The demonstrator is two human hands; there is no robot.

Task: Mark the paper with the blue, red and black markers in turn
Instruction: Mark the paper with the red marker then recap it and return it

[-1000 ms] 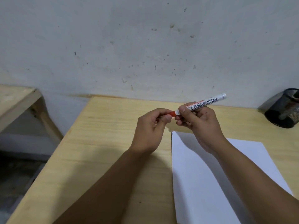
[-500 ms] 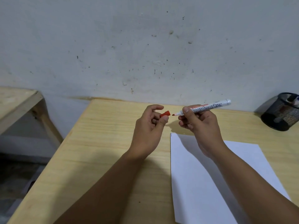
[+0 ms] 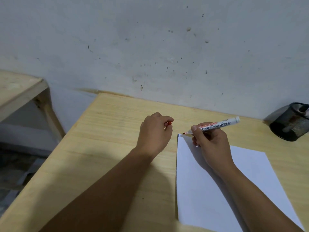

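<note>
A white sheet of paper (image 3: pixel 204 190) lies on the wooden table (image 3: pixel 107 148), right of centre. My right hand (image 3: pixel 210 141) holds the uncapped red board marker (image 3: pixel 217 125), a white barrel with a red tip. Its tip rests at the paper's far left corner. My left hand (image 3: pixel 155 133) sits on the table left of the paper, curled around the red cap (image 3: pixel 169 123), of which only the end shows. A short dark mark shows at that paper corner.
A black mesh pen holder (image 3: pixel 290 122) stands at the far right against the wall, with markers inside. A second wooden table (image 3: pixel 18 91) is at the left, with a gap and floor between the two. The wall runs along the table's far edge.
The cap came off the red marker into my left hand. My right hand then lowered the marker tip to the paper's far left corner, and my left hand settled onto the table.
</note>
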